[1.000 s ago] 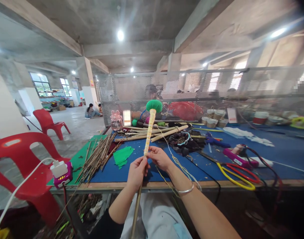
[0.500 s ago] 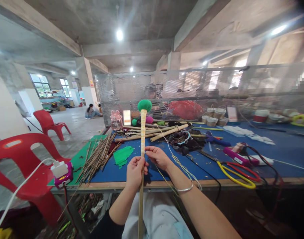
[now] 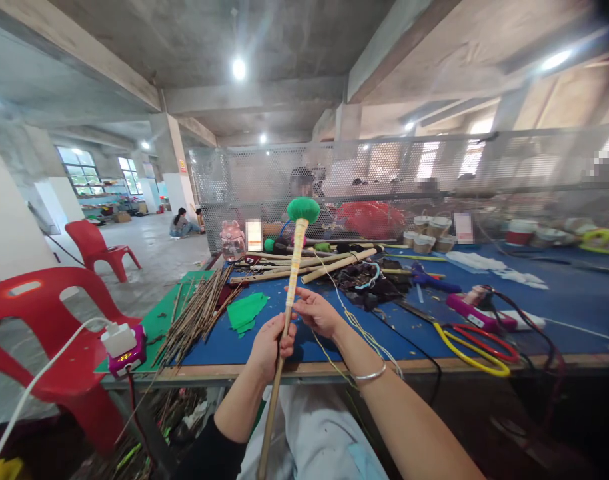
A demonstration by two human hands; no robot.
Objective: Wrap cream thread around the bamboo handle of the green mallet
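Note:
My left hand [image 3: 265, 350] is closed around a thin wooden stick [image 3: 270, 417], which slants up and away from me. A round green head [image 3: 303, 210] tops the stick, and pale yellow wrapping [image 3: 295, 260] covers its upper shaft. Beside the lower end of that wrapping, my right hand [image 3: 318, 313] has its fingers drawn together at the shaft. Pale yellow thread [image 3: 329, 355] trails below the right hand toward my lap; its exact place between the fingers is hidden. A bunch of pale threads [image 3: 357, 323] lies on the table to the right.
Thin twigs [image 3: 194, 313] and a green cloth scrap [image 3: 247, 313] lie left on the blue table [image 3: 409, 347]. Thicker sticks [image 3: 339, 265] lie behind. Yellow-and-red-handled shears [image 3: 477, 350] rest right. A perforated screen [image 3: 254, 177] crosses the back; a red chair [image 3: 49, 320] stands left.
The stick has tilted, its green head moving right and its lower end left. My left hand has rolled slightly with it. My right hand remains at the wrapping.

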